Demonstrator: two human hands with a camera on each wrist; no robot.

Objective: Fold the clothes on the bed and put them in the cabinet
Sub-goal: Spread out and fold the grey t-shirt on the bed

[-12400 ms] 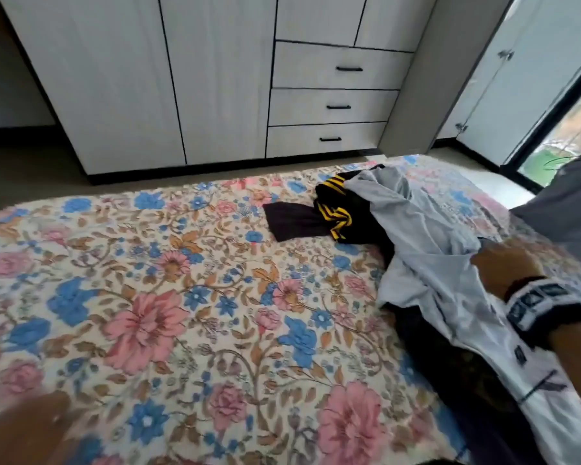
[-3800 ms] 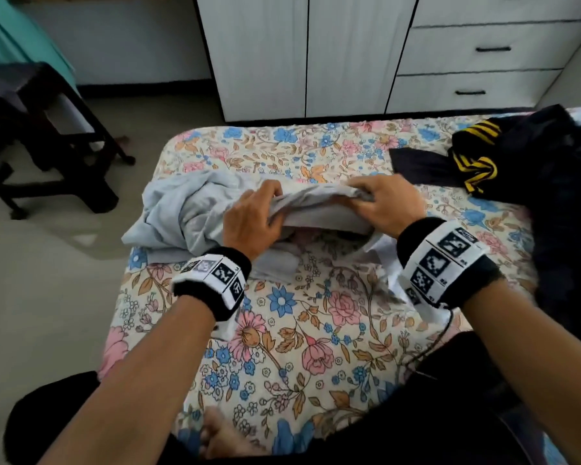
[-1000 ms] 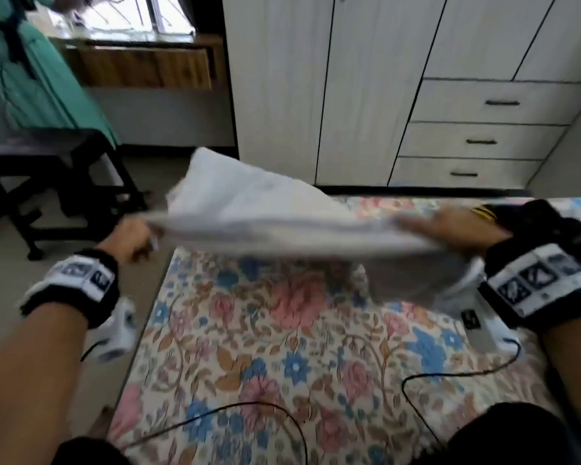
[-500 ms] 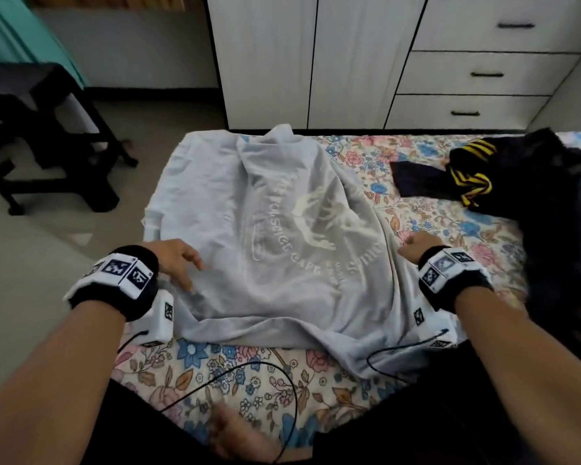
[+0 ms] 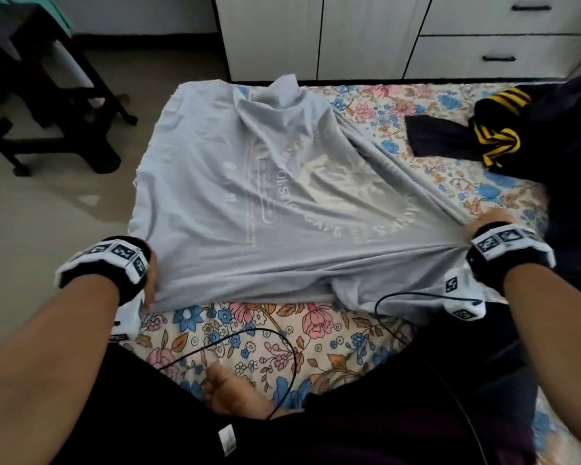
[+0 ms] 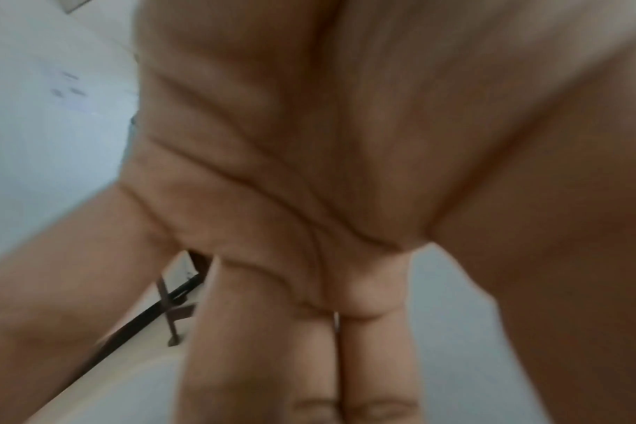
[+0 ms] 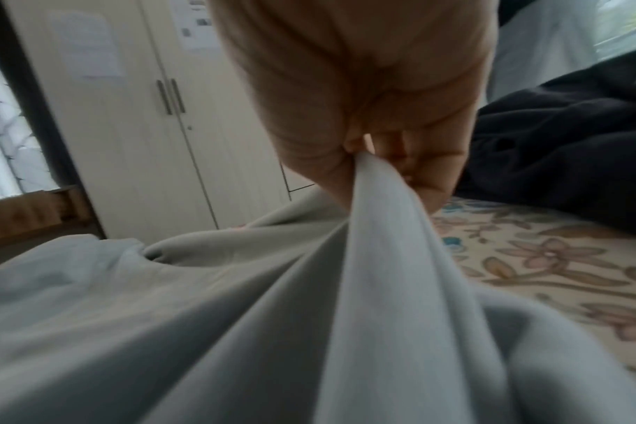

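Lying spread on the floral bed (image 5: 282,330), a grey shirt (image 5: 249,213) is pinched at its near edge by the right hand (image 5: 487,223); the left hand's (image 5: 150,276) grasp cannot be told. Dark clothes (image 5: 550,135) lie beside the shirt.

bare floral bedsheet (image 5: 265,333) open near the knees, dark clothes pile (image 5: 564,135) crowding the right side

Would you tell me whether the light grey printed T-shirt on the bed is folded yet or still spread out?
Spread out, not folded: the light grey printed T-shirt lies open, print up, on the floral bedsheet, some wrinkles remaining.
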